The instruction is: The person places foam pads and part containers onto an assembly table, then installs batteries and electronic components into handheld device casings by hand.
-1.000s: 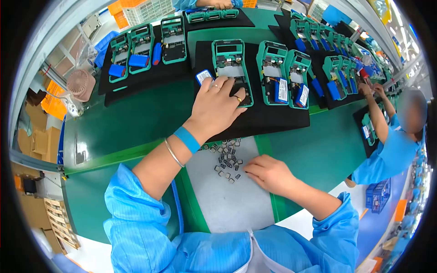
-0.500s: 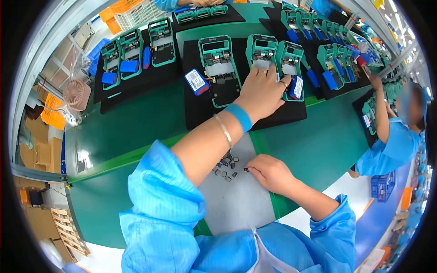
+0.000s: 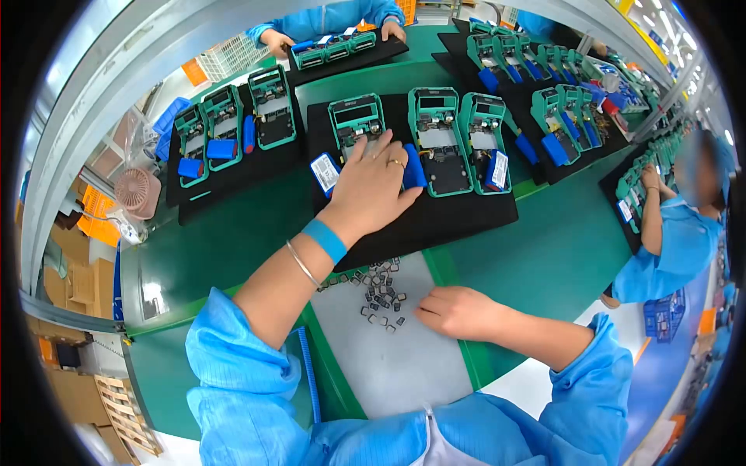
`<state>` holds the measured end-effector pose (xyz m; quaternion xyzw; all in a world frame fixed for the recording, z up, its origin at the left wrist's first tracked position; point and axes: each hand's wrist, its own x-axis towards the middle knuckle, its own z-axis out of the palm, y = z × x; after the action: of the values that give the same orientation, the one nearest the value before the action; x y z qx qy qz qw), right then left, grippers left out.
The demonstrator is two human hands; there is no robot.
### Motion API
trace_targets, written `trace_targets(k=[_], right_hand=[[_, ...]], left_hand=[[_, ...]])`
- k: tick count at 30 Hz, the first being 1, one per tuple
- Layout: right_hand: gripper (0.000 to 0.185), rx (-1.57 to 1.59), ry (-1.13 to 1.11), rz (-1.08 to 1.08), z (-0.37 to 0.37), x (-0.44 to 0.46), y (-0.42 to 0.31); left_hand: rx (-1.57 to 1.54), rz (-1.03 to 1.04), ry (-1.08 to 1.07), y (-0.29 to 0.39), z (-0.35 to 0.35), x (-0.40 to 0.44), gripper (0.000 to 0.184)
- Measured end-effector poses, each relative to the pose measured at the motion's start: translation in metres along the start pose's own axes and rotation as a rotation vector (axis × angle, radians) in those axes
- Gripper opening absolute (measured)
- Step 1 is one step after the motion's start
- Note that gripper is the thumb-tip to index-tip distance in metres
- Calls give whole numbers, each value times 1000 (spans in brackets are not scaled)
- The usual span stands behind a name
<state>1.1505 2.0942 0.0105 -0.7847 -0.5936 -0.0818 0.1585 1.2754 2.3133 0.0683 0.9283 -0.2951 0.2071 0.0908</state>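
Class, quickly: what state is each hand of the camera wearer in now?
Left hand: open, fingers spread over a green case.
Right hand: closed beside small chips; cannot tell if holding one.

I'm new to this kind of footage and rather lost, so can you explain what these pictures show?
No machine here: you're seeing a person's bare hands, filmed by a camera worn on their head, looking forward and down. On the green table lies a black mat with open green cases and blue packs. The left hand is over the leftmost case on that mat. The right hand is beside a scatter of small pieces on a grey strip. I can't tell whether either hand holds anything.
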Motion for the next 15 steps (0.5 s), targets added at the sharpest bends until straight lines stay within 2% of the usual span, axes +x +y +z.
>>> trace_targets(k=[3,4,6,7,8,10,11,13,14,15], right_hand=[[12,-19,33,-43,4,1,5],[12,-29,33,-46,3,2,5],[23,-39,-148,-34,-1,3,6],[23,-52,-151,-34,-6,4,10],[21,-25,-105,-38,-14,6,16],[22,-28,5,-10,-37,14,28],[23,-60,70,22,-55,19,37],[15,-125,353,133,-77,32,59],[12,-160,375,182,-93,40,70],[16,-159,467,245,-92,40,88]], left_hand=[[8,-57,28,12,-2,3,61],[-37,-65,58,18,-2,6,72],[-80,29,59,28,3,13,80],[-60,67,-21,32,5,18,81],[-59,106,49,35,17,18,74],[15,83,-51,33,25,22,66],[0,86,-32,31,26,23,62],[-10,77,-51,33,22,21,60],[-3,74,-47,34,20,20,58],[-5,71,-42,33,19,18,58]])
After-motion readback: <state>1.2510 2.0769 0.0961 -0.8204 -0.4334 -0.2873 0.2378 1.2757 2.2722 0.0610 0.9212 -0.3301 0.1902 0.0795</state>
